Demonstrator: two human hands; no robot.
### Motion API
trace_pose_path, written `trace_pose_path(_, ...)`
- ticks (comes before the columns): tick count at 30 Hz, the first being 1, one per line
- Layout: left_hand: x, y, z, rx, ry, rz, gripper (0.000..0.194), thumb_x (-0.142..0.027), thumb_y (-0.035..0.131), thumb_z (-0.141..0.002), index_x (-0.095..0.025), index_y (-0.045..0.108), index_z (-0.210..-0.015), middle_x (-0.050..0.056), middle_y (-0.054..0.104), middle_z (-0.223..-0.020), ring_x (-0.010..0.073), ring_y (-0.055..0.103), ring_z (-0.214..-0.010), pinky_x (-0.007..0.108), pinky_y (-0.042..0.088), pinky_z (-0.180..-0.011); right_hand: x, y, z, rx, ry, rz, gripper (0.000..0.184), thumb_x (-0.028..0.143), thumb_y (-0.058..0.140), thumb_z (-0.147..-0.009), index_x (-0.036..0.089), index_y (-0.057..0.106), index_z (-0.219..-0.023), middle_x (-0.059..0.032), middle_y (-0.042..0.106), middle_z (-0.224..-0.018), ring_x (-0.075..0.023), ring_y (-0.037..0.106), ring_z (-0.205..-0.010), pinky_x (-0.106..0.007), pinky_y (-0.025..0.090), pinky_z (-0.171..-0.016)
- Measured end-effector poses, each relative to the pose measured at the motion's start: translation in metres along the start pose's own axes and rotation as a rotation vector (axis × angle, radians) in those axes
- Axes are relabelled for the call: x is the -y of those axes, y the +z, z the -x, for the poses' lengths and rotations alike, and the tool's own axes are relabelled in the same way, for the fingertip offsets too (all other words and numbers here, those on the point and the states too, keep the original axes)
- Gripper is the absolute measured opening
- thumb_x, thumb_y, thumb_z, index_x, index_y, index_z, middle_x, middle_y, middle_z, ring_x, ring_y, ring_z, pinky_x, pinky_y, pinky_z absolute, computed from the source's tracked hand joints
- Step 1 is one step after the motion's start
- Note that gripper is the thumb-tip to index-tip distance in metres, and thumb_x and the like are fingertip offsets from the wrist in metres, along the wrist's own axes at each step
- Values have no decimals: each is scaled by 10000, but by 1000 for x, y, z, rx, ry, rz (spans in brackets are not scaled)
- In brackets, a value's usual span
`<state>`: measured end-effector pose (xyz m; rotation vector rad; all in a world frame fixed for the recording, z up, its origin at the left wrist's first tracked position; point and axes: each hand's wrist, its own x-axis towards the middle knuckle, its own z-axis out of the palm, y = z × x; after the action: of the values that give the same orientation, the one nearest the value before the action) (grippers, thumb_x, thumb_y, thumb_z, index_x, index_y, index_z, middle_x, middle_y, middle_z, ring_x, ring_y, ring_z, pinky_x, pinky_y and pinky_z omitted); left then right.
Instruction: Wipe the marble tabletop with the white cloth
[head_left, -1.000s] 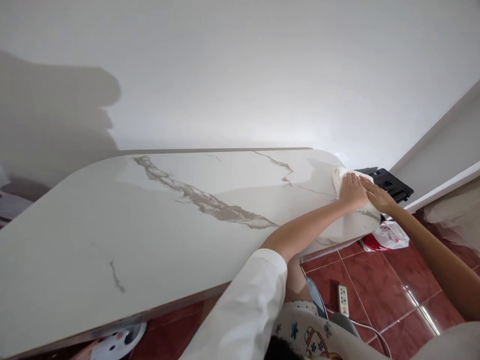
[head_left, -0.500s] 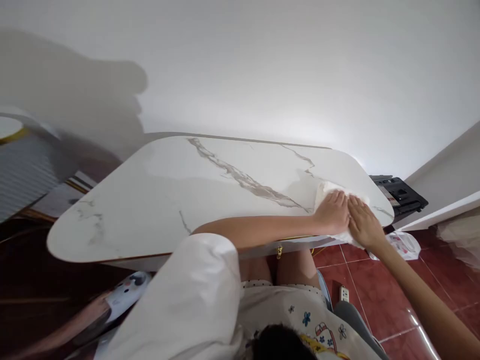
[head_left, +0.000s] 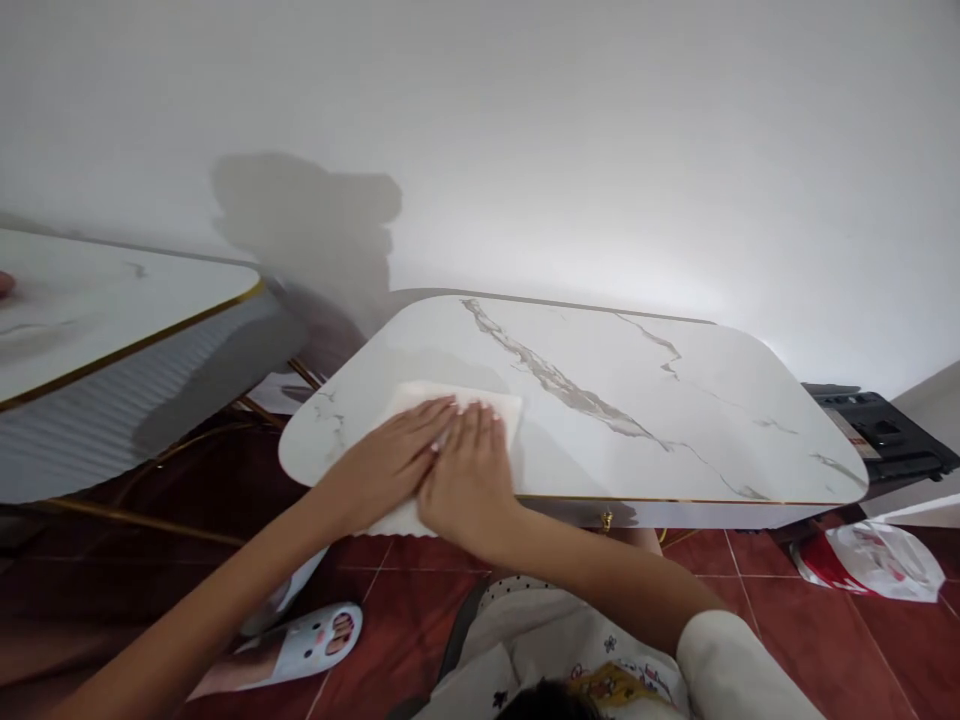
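Note:
A white cloth lies spread on the left part of a white marble-patterned tabletop, its near side hanging past the front edge. My left hand rests flat on the cloth with fingers stretched out. Right beside it, my right hand also presses flat on the cloth, its fingers pointing toward the wall. The fingertips of both hands lie close together. Under the tabletop's front edge is a small gold knob.
A second marble-topped table with gold trim stands at left, a person's fingertip at its far edge. A black case sits at right by the wall. A plastic bag and a slippered foot are on the red tile floor.
Both hands have slid the cloth from the right end of the tabletop to its left part. The view has turned left, bringing more of the second table into sight.

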<state>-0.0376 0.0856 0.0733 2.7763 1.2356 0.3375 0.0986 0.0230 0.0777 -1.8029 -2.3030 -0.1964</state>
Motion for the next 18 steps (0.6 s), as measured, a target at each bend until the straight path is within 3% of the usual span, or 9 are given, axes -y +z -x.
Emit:
trace_pose_path(3,55,-6,16,-29,-70,34,619,-390,165,-906,-112,407,-1404,67,378,-1472,216,355,-1361,408,292,-1135,36,3,-36,-66,-61,-130,662,315,394,-882,-130,339,-1370,-310,341,-1420,-394,301,-1350,-589,258,-1081)
trace_pose_path(7,110,-9,7,-112,-147,67,626,-471,164,-896,-195,399,-1407,24,397,-1470,199,375,-1349,374,278,-1139,54,14,-84,-68,-54,-233,641,299,407,-891,-130,346,-1363,-306,358,-1418,-360,331,-1345,-513,288,-1089)
trace_pose_path(12,150,-12,-38,-82,-148,130,665,-497,197,-871,-129,427,-1374,81,391,-1471,205,349,-1363,391,240,-1149,45,31,-140,-92,-7,-265,632,281,389,-893,-142,343,-1360,-301,354,-1424,-359,319,-1352,-500,255,-1103)
trace_pose_path(18,184,-9,-105,-88,-108,129,622,-465,206,-879,-152,444,-1361,61,390,-1474,189,338,-1369,382,237,-1148,19,50,-202,-71,51,-268,627,274,343,-899,-133,333,-1374,-285,338,-1441,-340,296,-1367,-470,232,-1118)
